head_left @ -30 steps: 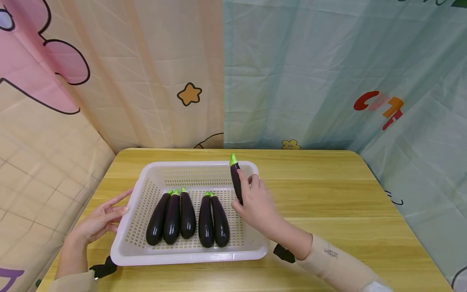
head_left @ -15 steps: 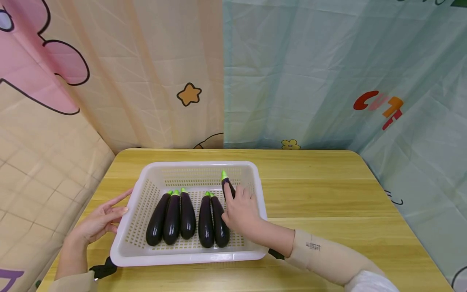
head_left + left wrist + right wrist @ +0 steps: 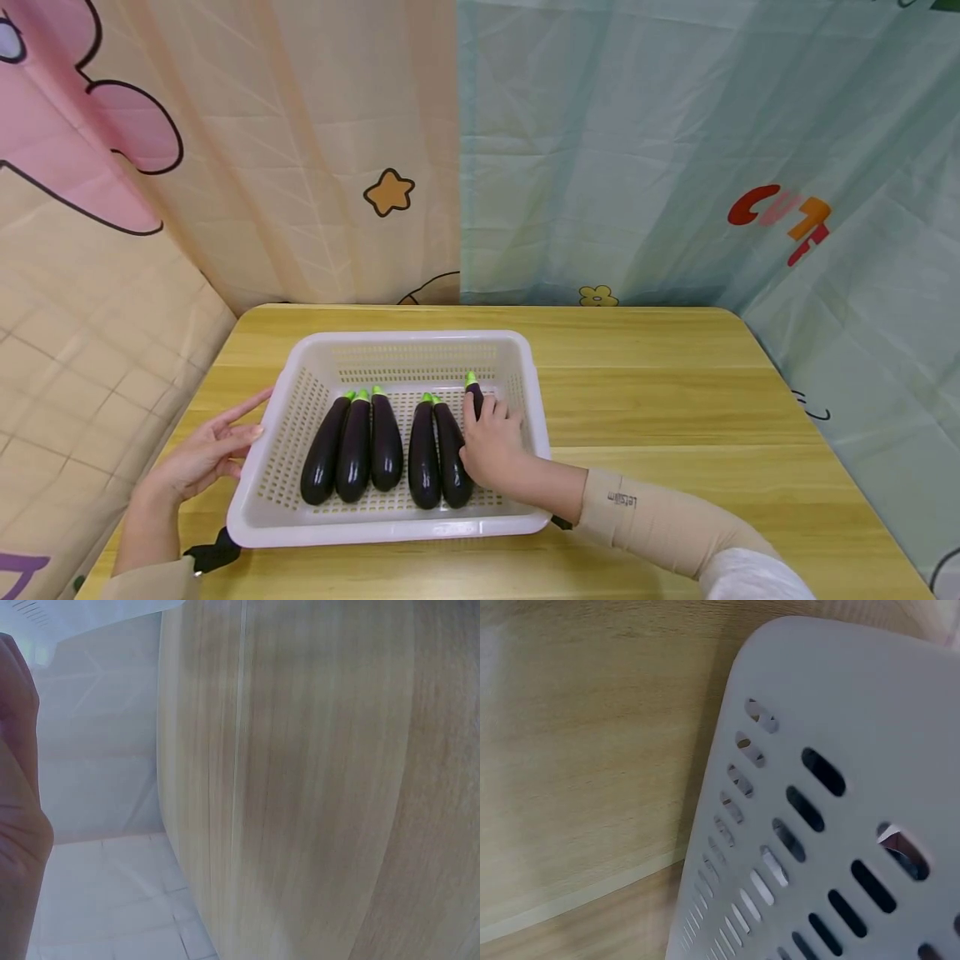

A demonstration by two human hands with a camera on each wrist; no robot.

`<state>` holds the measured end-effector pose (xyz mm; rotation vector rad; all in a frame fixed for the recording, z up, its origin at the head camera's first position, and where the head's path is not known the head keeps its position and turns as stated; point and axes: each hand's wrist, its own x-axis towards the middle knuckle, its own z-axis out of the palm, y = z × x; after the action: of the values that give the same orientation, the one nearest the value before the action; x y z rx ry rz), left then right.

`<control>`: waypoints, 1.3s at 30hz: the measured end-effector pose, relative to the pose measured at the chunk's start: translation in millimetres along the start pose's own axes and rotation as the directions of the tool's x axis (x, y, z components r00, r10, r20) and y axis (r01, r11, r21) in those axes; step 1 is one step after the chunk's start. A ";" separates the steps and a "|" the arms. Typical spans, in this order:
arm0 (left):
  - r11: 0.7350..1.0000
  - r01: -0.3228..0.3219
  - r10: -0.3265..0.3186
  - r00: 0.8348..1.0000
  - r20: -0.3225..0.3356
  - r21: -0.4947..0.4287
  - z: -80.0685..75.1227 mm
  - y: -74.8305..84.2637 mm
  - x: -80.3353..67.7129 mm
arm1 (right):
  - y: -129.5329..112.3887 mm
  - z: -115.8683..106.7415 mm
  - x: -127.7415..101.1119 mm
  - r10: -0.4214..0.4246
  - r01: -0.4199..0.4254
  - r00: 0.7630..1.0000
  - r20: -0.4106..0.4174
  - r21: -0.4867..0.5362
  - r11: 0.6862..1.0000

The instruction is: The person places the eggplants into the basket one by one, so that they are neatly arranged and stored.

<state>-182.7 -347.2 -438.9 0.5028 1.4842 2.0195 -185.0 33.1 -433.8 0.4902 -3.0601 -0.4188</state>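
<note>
In the head view my right hand (image 3: 495,446) is down inside the right part of a white plastic basket (image 3: 390,529). It grips a dark purple eggplant (image 3: 474,393); only the green stem end and upper body show, the rest lies under the hand. Just left of it, two eggplants (image 3: 423,458) lie side by side. Three more eggplants (image 3: 354,450) lie together at the basket's left. My left hand (image 3: 198,458) rests against the basket's left rim, index finger and thumb fairly straight and touching it.
The basket stands on a wooden table (image 3: 660,400), whose surface extends well to the right. Patterned curtains (image 3: 600,150) hang behind and at both sides. The right wrist view is mostly the basket's slotted outer wall (image 3: 885,697) and tabletop.
My right hand has carried the eggplant from above the basket's back right rim down into the basket, beside the middle pair. The left hand and basket have stayed in place.
</note>
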 end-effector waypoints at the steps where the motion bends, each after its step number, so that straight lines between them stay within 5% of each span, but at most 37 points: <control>1: 1.000 -0.001 0.001 1.000 0.001 -0.001 0.2 0.0 0.1 | -0.2 0.0 0.1 0.002 -0.001 1.000 0.018 -0.010 1.000; 15: 1.000 -0.017 0.018 1.000 -0.019 0.014 1.3 0.6 -0.4 | -4.9 1.6 3.3 0.008 -0.002 0.977 0.214 -0.030 1.000; 39: 1.000 0.008 -0.008 1.000 -0.014 0.019 0.1 0.1 0.3 | -4.2 1.8 2.1 -0.013 0.022 0.974 0.224 -0.039 0.999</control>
<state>-182.9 -346.9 -438.8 0.4906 1.5127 2.0088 -185.8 29.0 -436.6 0.5016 -3.2558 -0.5746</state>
